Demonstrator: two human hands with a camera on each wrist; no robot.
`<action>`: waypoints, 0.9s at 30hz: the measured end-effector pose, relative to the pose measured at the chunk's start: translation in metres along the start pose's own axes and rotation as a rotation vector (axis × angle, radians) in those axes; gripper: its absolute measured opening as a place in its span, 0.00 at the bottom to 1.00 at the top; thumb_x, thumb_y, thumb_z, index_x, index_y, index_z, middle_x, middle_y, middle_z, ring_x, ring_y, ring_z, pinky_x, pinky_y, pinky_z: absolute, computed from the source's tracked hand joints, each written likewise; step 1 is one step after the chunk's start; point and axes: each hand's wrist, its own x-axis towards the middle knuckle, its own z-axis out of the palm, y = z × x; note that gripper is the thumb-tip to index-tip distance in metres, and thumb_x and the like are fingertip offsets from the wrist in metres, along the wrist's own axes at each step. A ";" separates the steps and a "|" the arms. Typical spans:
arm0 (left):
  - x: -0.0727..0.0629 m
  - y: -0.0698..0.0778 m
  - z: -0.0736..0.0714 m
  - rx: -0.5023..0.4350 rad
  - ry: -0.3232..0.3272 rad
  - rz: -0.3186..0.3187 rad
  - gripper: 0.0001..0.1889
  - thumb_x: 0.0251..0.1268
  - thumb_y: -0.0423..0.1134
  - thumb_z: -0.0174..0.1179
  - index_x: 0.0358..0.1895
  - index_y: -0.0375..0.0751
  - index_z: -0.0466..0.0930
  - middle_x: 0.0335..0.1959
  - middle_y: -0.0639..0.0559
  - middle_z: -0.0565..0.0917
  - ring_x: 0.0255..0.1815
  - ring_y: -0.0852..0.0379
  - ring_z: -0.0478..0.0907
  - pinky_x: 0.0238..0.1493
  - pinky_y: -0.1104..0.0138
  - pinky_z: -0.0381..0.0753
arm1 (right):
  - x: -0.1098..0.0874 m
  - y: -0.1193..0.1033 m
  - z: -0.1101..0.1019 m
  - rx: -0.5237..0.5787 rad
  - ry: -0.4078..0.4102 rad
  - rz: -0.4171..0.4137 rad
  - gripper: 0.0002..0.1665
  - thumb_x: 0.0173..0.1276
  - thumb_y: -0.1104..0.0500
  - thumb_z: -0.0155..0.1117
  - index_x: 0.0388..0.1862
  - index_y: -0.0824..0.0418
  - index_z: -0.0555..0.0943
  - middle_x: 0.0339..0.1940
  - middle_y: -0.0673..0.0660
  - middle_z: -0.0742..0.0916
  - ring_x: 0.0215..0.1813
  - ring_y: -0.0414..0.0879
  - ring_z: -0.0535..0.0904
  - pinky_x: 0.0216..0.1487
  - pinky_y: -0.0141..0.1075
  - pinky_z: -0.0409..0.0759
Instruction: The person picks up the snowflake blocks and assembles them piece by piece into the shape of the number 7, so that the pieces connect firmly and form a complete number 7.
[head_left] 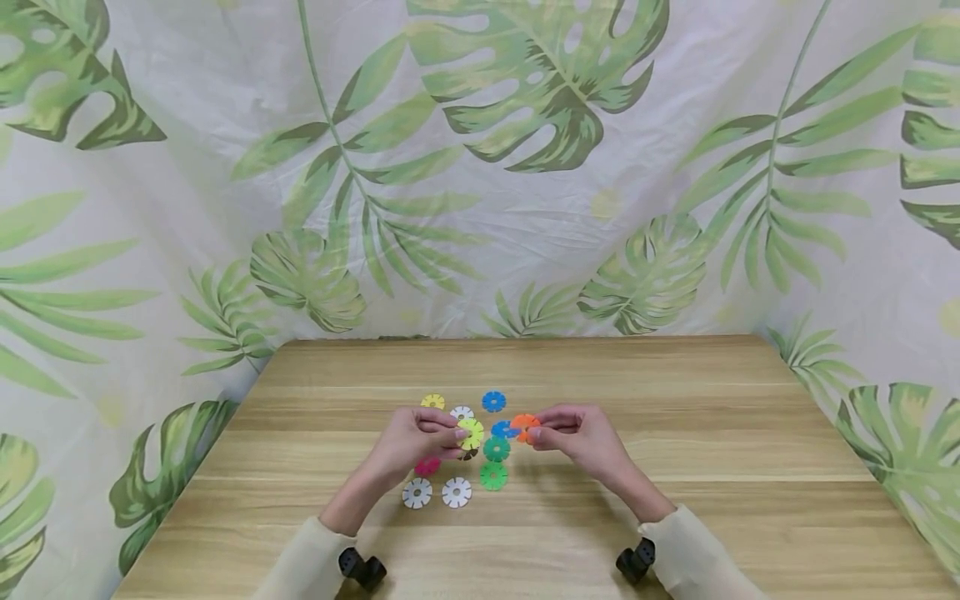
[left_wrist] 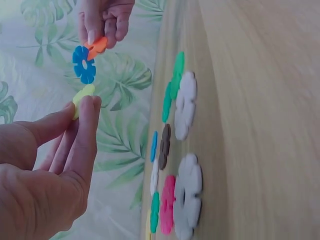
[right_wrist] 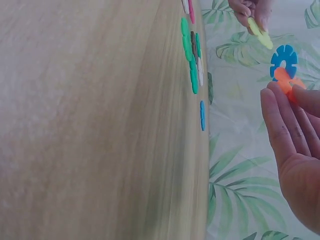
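My left hand [head_left: 416, 440] pinches a yellow-green notched plastic disc [head_left: 472, 433] between thumb and fingers. In my right hand [head_left: 588, 435] is an orange notched disc [head_left: 527, 422], gripped by its edge. A blue notched disc [head_left: 503, 430] is slotted into the orange one, the two set at an angle, as the right wrist view shows. Both hands are raised above the table, facing each other. The left wrist view shows the yellow-green disc [left_wrist: 84, 97] close to the blue disc [left_wrist: 84, 65]; a small gap appears between them.
Loose notched discs lie on the wooden table [head_left: 712, 417] under and around the hands: yellow [head_left: 432, 402], blue [head_left: 493, 401], green [head_left: 493, 476], pink [head_left: 427, 467], several white ones [head_left: 417, 493] and a partly hidden brown one [head_left: 469, 455]. A leaf-patterned cloth [head_left: 525, 208] hangs behind.
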 end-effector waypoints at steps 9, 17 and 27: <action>0.002 0.006 0.008 -0.043 -0.039 0.018 0.13 0.68 0.30 0.70 0.48 0.24 0.83 0.41 0.39 0.93 0.42 0.41 0.93 0.56 0.45 0.88 | -0.002 -0.002 -0.005 0.003 0.001 -0.014 0.19 0.71 0.61 0.73 0.55 0.73 0.85 0.46 0.67 0.93 0.43 0.49 0.94 0.53 0.51 0.91; 0.004 0.009 0.013 -0.054 -0.031 0.015 0.12 0.66 0.31 0.72 0.47 0.25 0.84 0.38 0.42 0.93 0.39 0.43 0.93 0.56 0.44 0.88 | -0.001 0.000 -0.004 0.024 0.002 -0.008 0.18 0.70 0.61 0.74 0.53 0.72 0.86 0.44 0.69 0.93 0.46 0.66 0.92 0.53 0.55 0.90; 0.003 0.007 0.014 -0.043 -0.041 0.019 0.10 0.66 0.30 0.71 0.45 0.27 0.85 0.36 0.44 0.93 0.38 0.44 0.93 0.54 0.44 0.88 | 0.000 0.000 -0.002 0.029 -0.007 -0.011 0.18 0.70 0.62 0.74 0.53 0.72 0.86 0.45 0.70 0.92 0.45 0.62 0.93 0.53 0.56 0.90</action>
